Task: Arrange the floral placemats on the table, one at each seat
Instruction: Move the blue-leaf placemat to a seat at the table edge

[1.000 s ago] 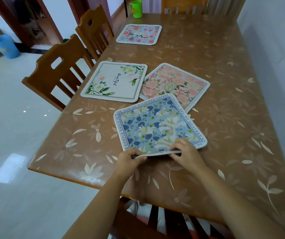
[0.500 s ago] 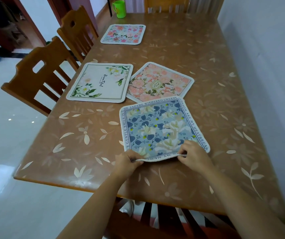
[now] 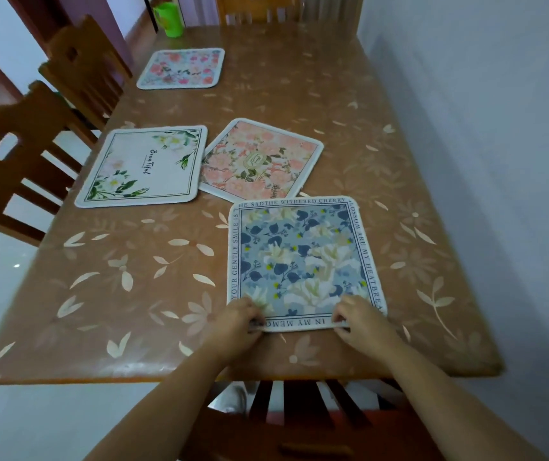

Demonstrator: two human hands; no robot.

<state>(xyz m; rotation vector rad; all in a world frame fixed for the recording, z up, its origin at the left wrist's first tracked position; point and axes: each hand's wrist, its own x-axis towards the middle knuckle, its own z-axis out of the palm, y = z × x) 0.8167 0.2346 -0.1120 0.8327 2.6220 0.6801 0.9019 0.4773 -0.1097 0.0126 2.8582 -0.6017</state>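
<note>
A blue floral placemat (image 3: 303, 257) lies flat near the table's front edge, squared to it. My left hand (image 3: 240, 324) pinches its near left corner and my right hand (image 3: 361, 322) pinches its near right corner. Behind it a peach floral placemat (image 3: 260, 159) lies at an angle in the middle of the table. A white placemat with green leaves (image 3: 143, 166) rests by the left edge in front of a chair. A pink floral placemat (image 3: 181, 68) sits farther back on the left.
The brown table (image 3: 133, 294) has a patterned cover. Two wooden chairs (image 3: 17, 154) stand along its left side, one chair (image 3: 299, 420) is under the front edge, another at the far end. A green cup (image 3: 168, 19) stands at the far left corner. A wall runs along the right.
The blue placemat has been turned from a slanted position to square with the front edge and drawn to the right. Both hands kept hold of its near edge. The camera view shifted.
</note>
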